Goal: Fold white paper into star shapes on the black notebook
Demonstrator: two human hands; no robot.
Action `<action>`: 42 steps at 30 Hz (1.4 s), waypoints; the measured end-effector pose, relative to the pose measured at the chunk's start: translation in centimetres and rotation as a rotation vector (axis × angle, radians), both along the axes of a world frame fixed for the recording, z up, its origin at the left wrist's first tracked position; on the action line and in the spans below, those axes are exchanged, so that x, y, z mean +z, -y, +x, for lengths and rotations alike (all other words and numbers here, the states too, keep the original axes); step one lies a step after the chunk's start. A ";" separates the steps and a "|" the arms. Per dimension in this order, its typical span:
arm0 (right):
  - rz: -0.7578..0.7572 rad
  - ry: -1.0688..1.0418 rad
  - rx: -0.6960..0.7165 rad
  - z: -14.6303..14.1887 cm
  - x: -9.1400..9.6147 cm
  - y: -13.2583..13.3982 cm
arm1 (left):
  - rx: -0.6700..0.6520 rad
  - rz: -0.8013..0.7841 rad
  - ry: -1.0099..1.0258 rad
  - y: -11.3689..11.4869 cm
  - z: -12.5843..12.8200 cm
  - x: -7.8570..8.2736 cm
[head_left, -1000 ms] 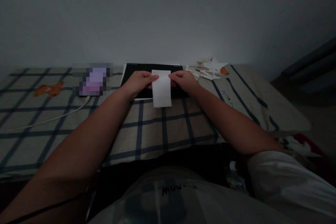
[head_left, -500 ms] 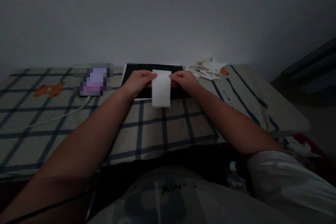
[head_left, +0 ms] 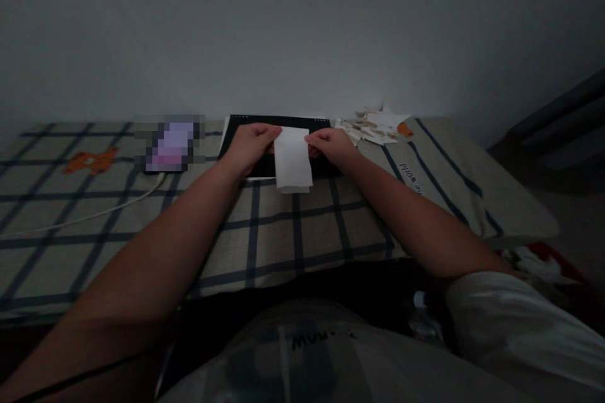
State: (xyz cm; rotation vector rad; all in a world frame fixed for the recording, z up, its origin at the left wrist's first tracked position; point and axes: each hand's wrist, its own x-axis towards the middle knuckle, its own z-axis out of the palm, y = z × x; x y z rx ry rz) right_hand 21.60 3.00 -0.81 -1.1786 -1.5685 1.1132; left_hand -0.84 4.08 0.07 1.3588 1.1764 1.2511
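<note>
- I see left hand (head_left: 251,145) and right hand (head_left: 334,145) pinching white paper (head_left: 293,164) near its top, over black pad (head_left: 261,169) on surface (head_left: 274,233).
- Red bin (head_left: 577,289), lower right: paper scraps (head_left: 539,266) inside.
- White-capped bottle (head_left: 424,325) near right sleeve (head_left: 501,308); contents too dark for me.

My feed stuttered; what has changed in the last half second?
The lower end of the white paper has swung slightly right, its bottom layers showing further apart. The left hand has edged up toward the paper's top left corner. The right hand keeps its pinch; nothing was let go. The phone and paper scraps stayed put.
</note>
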 end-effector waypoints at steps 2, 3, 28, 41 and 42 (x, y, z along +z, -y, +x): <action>0.002 -0.017 -0.017 0.0 -0.1 -0.1 | 0.002 0.002 0.040 0.1 0.2 0.2; 0.002 -0.027 -0.029 0.1 -0.2 -0.2 | -0.008 -0.013 0.064 0.2 0.3 0.3; -0.060 -0.232 -0.101 0.2 -0.3 -0.7 | -0.070 -0.209 0.007 1.6 0.8 1.5; -0.146 -0.233 0.070 0.2 -0.2 0.0 | 0.082 -0.077 -0.014 1.3 0.3 1.6; -0.145 -0.215 0.065 0.2 -0.2 0.0 | 0.076 -0.084 -0.007 1.2 0.3 1.6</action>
